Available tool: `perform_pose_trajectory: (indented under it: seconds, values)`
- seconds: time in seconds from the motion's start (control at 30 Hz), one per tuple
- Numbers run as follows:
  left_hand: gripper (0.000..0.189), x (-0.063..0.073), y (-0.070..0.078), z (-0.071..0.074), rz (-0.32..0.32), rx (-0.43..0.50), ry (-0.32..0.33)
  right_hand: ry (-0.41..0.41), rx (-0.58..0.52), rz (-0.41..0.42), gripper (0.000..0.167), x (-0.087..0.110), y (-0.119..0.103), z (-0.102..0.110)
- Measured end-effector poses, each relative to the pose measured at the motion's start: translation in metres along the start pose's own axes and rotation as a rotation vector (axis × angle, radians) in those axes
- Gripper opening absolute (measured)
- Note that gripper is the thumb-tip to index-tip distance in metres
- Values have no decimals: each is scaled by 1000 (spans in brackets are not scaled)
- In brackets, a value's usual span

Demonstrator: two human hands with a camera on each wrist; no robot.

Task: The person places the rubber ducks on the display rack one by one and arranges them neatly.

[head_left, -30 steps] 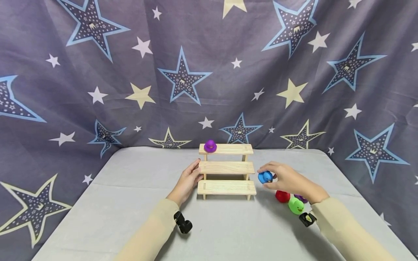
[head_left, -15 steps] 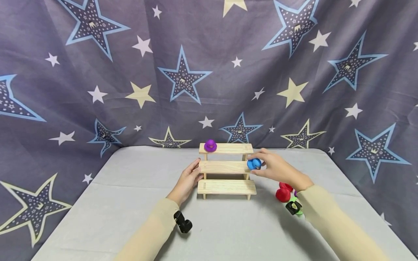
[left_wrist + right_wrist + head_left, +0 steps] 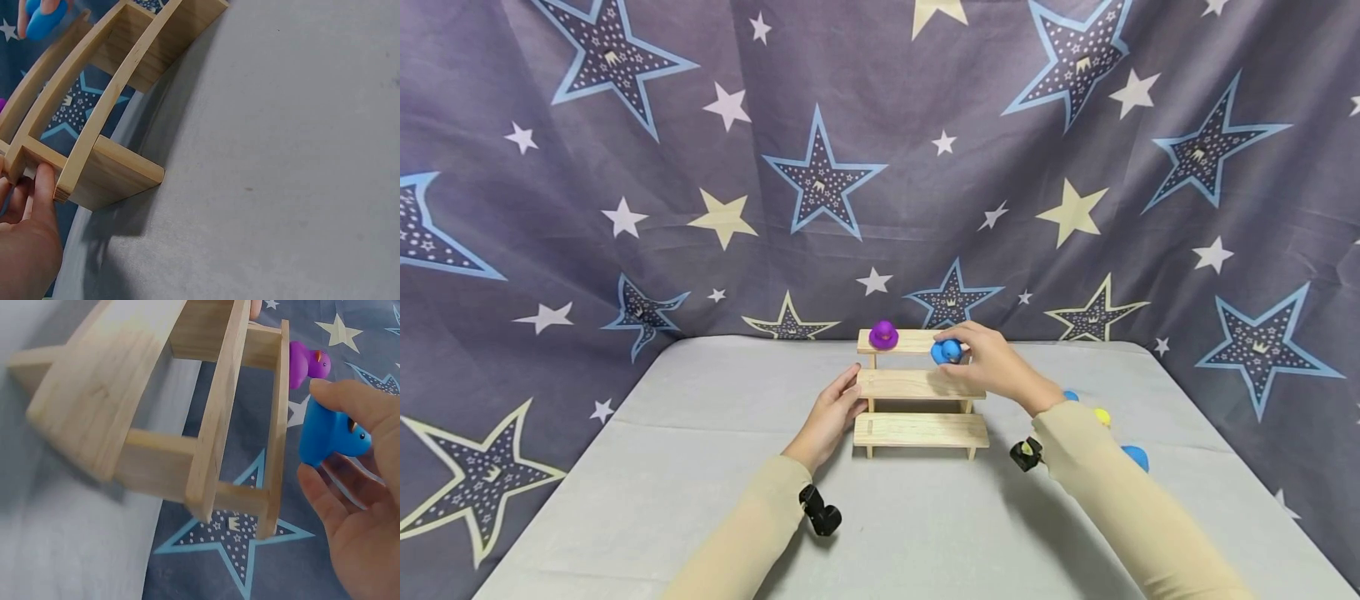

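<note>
My right hand (image 3: 996, 367) pinches a blue rubber duck (image 3: 946, 352) between thumb and fingers, at the right part of the top board of a small three-step wooden shelf (image 3: 921, 431). In the right wrist view, the blue duck (image 3: 331, 434) is close to the top board, with a slim gap between them. A purple rubber duck (image 3: 883, 335) sits on the top board's left end. With my left hand (image 3: 827, 421) I hold the shelf's left side at the middle board; in the left wrist view, a finger lies against the wooden upright (image 3: 44, 153).
Right of the shelf, partly behind my right sleeve (image 3: 1120, 492), lie a yellow thing (image 3: 1102, 416), a blue thing (image 3: 1136, 457) and another blue one (image 3: 1071, 396). A grey cloth (image 3: 625, 500) covers the table. Behind it hangs a star-patterned curtain (image 3: 715, 275).
My right hand has carried the blue duck left and upward, from beside the shelf to its top board. My sleeve now hides the red and green toys. The left hand has stayed put.
</note>
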State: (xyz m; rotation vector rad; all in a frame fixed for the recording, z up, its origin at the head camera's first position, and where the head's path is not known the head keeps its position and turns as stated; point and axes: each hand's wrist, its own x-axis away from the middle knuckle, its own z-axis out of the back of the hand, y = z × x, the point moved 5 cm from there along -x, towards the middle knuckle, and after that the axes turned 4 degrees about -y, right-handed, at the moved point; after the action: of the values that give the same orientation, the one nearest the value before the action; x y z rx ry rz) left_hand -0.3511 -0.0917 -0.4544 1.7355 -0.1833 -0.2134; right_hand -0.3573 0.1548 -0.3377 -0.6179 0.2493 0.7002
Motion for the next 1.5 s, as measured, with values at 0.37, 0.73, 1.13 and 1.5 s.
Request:
perform_pose_trajectory:
  seconds: [0.37,0.73,1.13,1.5]
  values:
    - [53,0,1,0,0,-3,-3,-1,-50,-73,43,-28,2,-16]
    - [52,0,1,1,-3,3,-2,-32,-14,-150,51,-46,4,-22]
    - [52,0,0,0,1,4,3,-55,-24,-246,56,-49,12,-27]
    - [53,0,-1,0,9,16,11,-59,-22,-269,59,-48,11,-27]
